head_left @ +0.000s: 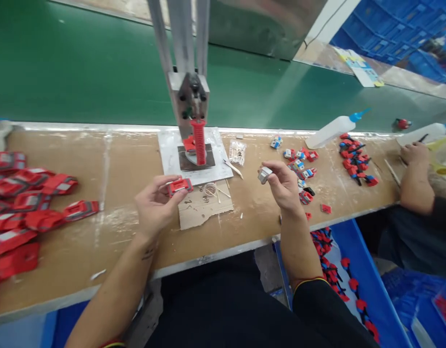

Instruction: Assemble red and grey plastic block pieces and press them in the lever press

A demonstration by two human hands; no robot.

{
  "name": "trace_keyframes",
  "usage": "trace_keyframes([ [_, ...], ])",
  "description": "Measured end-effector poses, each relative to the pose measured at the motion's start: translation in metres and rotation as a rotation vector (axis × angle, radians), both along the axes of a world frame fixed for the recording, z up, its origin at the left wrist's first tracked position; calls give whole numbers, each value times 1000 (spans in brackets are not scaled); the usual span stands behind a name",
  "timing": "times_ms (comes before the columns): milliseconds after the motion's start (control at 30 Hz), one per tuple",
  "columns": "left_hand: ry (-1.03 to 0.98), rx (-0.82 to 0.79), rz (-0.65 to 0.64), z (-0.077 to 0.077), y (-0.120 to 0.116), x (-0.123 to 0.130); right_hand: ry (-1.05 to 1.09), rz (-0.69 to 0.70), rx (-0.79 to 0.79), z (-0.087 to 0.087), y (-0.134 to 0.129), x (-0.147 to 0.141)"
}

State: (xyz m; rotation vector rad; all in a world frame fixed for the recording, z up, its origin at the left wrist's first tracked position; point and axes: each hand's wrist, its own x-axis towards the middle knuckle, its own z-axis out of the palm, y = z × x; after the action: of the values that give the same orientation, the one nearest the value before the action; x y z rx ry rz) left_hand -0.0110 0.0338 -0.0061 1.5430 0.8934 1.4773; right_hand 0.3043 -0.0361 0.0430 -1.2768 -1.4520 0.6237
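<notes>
My left hand [155, 205] pinches a red toy car body [180, 185] with grey trim, held above the bench just in front of the press. Between the thumb and fingers of my right hand [285, 186] is a small grey plastic part [265, 175]. The two pieces are well apart. Behind them stands the hand press [194, 96] with its red ribbed handle [198, 142] over a dark base plate [197, 164]. A piece of torn cardboard [204, 215] with cotton swabs and a small round cup [210, 189] lies between my hands.
Several red car bodies [34, 198] are heaped at the left. Small red, blue and white parts [298, 166] lie right of my right hand, near a white squeeze bottle [331, 132]. A co-worker's hand [415, 153] rests far right. A blue bin [367, 270] sits below the bench edge.
</notes>
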Motion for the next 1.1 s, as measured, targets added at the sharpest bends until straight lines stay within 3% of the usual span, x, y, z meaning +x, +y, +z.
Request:
trace_keyframes([
  [133,-13,12,-10,-6,-1,1,402,226,-10,2,36,-62],
  [233,-32,-1,-18,-9,0,0,574,314,-26,-3,46,-87],
  [400,-1,-11,-86,-5,-4,-2,656,305,-121,-15,39,-94],
  [633,40,134,-109,4,-7,-1,679,351,-129,-16,33,-95],
  [767,49,141,-106,4,-8,-1,575,305,-85,-16,30,-97],
  [933,132,164,-94,5,-9,-1,143,114,181,-12,22,-106],
  [1100,247,220,-104,11,-10,-1,-204,170,352,-8,21,-113],
])
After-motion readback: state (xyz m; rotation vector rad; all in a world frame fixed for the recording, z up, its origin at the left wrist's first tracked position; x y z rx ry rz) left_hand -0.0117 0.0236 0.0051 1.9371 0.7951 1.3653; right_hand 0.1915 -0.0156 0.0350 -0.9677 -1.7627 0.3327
